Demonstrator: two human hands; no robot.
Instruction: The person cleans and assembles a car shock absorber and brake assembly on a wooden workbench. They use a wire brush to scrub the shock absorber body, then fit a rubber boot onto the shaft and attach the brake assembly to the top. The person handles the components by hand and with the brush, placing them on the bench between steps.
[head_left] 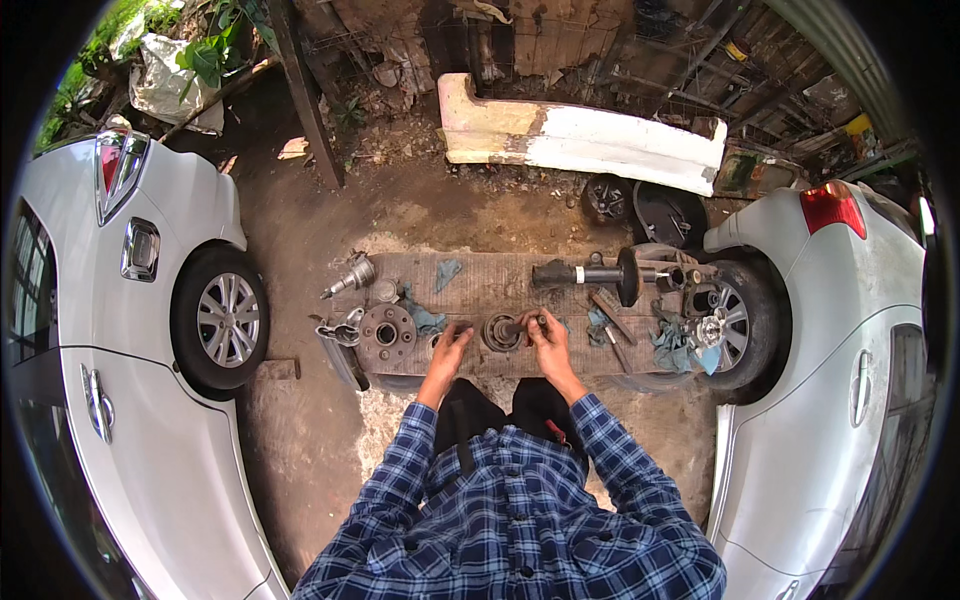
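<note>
A round metal part with a ringed centre (pixel 500 333) lies on the worn wooden board (pixel 490 275) in front of me. My right hand (pixel 551 345) is at its right side, fingers closed round a short dark metal piece (pixel 541 320) that reaches toward the round part. To the left of it, my left hand (pixel 450 350) has its fingers pinched together; what they hold, if anything, is too small to name. Beyond that hand lie a blue rag (pixel 425 320) and a round wheel hub with bolt holes (pixel 387 334).
A shock absorber (pixel 600 274) lies at the board's far right, with metal bars (pixel 612 318) and more rags (pixel 672 340) nearer. Silver cars stand left (pixel 170 300) and right (pixel 800 290). A white body panel (pixel 590 140) and black tubs (pixel 670 212) lie beyond.
</note>
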